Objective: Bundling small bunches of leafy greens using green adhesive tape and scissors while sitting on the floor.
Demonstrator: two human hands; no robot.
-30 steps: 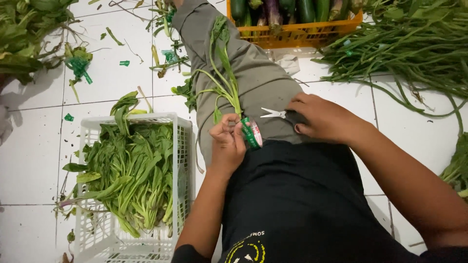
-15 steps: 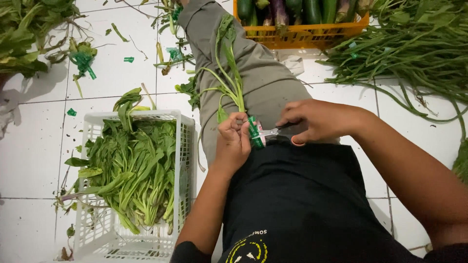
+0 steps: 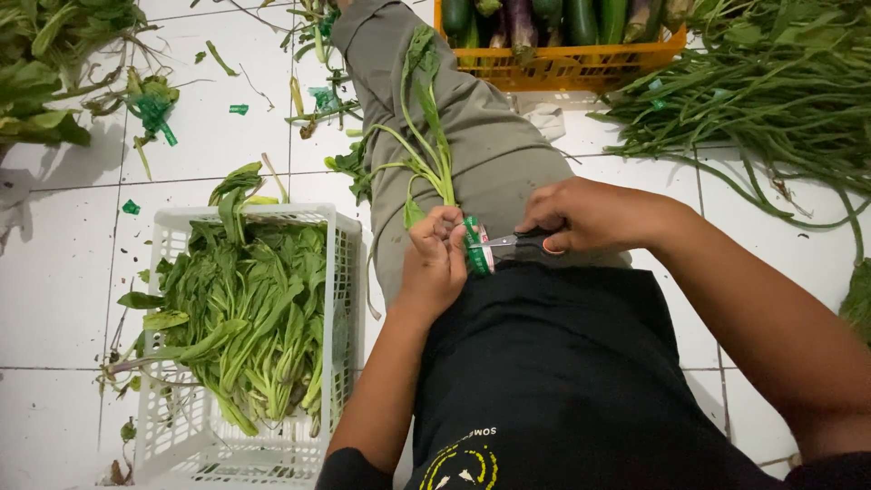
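Cutting step: left hand (image 3: 437, 259) pinches leafy bunch (image 3: 425, 145) on thigh, at green tie (image 3: 474, 247). Right hand (image 3: 581, 213) grips scissors (image 3: 508, 242), blades at tie. Next, judged: clean snip clear of fingers. White crate (image 3: 345, 272) near left.

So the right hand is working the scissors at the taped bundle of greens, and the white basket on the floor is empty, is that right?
Not quite. In the head view the white basket is full of leafy greens, not empty. The rest holds: the right hand works the scissors at the taped bundle, which the left hand holds.
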